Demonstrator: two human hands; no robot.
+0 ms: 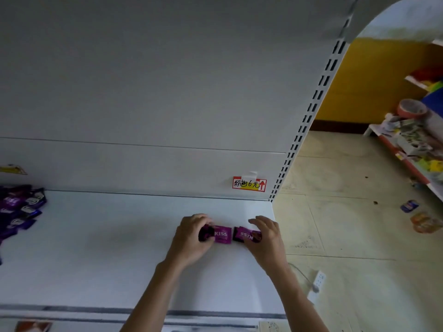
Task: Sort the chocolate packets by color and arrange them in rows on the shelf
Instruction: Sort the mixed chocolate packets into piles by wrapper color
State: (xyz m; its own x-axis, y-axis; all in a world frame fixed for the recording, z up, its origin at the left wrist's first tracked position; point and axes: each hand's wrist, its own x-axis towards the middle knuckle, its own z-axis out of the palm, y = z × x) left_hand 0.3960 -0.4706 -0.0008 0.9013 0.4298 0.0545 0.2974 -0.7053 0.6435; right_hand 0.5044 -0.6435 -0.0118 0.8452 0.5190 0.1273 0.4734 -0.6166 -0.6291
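Two bare forearms are seen rising from the six o'clock edge of the frame to a white shelf [107, 248]. The left hand [191, 238] is curled round the left end of a magenta packet [222, 234], fingers over the top edge and thumb tucked at the near edge. The right hand [266, 238] is clasped in like fashion on the right end of a second magenta packet [242, 234]. Both packets are laid flat on the shelf near its right end, at about five o'clock from the frame's centre, side by side and nearly touching. White "KISS" lettering is carried on each; on the second packet it is read upside down. The outer ends of both wrappers are hidden beneath the fingers, and the darker patches there cannot be made out clearly. At nine o'clock, a heap of purple packets [16, 209] is piled at the shelf's left edge and cut off by the frame. At twelve o'clock from the hands, a red-bordered price label [249, 184] with handwritten characters and a red arrow is fixed to the grey back panel [143, 80]. A slotted upright [309, 111] is seen running up the panel's right side. On the tiled floor [347, 188] at four o'clock, a white power strip [317, 282] is seen, and farther off a small blue item [410, 206] and an orange wrapper [425, 222], both blurred. At three o'clock, another rack [402, 154] of jumbled goods is partly cut off.
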